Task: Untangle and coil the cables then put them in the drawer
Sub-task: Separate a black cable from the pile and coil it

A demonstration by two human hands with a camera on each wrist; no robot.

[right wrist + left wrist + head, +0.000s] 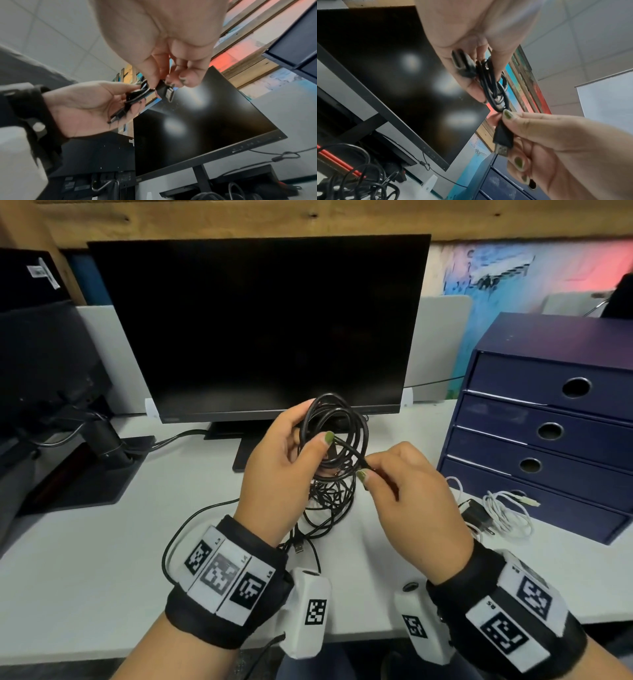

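Both hands are bare, with olive-green polish on the nails. The left hand wears a black fabric wrist cuff carrying three white panels, each printed with a black square code marker and small labels reading L3, L4 and L5. A white boxy camera with its own code marker hangs at the cuff's inner side, and a thin black cord leaves it. The right hand wears a matching black cuff with white marker panels, one labelled R5, and a similar white camera.
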